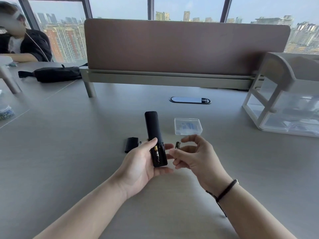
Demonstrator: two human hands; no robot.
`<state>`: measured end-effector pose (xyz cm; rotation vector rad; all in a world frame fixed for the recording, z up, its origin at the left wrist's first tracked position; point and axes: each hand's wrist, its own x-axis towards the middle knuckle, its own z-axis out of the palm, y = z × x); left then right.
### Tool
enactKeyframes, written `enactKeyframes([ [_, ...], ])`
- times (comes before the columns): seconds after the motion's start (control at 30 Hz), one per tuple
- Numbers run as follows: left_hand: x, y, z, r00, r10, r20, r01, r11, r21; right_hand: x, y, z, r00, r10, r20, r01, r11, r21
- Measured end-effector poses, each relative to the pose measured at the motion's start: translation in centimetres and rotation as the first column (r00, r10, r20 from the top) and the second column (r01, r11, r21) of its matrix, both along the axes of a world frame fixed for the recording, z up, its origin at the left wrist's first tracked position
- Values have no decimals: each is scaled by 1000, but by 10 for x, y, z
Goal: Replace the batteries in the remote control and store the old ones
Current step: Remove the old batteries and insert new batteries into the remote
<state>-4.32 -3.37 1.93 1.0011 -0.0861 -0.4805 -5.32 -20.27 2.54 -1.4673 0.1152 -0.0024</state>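
My left hand [138, 167] grips a black remote control [154, 133] back side up, its battery bay open toward me. One black and gold battery [156, 152] lies in the left slot of the bay; the right slot looks dark. Just right of the remote, my right hand [195, 155] pinches a second battery [177, 145] between thumb and fingers. The black battery cover [131, 144] lies on the table left of the remote, with a small battery [140, 143] beside its right edge. A small clear plastic box [187, 126] sits closed on the table behind my right hand.
A grey table [69, 152] carries a brown divider screen [186, 47] at the back, an oval cable port [189, 100], a clear storage rack [283, 104] at right and a black pouch [57, 74] at back left. Another person [22, 42] sits at far left.
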Motion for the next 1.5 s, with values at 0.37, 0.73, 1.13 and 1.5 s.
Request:
enactKeyframes([
  [0.37,-5,-6,-3,998,6,66,-8,999,34,-9,11,-9,963,118,243,36,836,-548],
  [0.73,-5,-4,-2,998,43,52,-46,998,45,-10,5,-6,882,361,302,-48,708,-705],
  [1.13,-5,-4,-2,1000,-2,9,1,994,108,-5,0,-5,951,182,248,50,704,-709],
  [1.5,-7,-3,-4,996,-78,40,74,992,105,-1,5,-14,959,245,146,-145,860,-490],
])
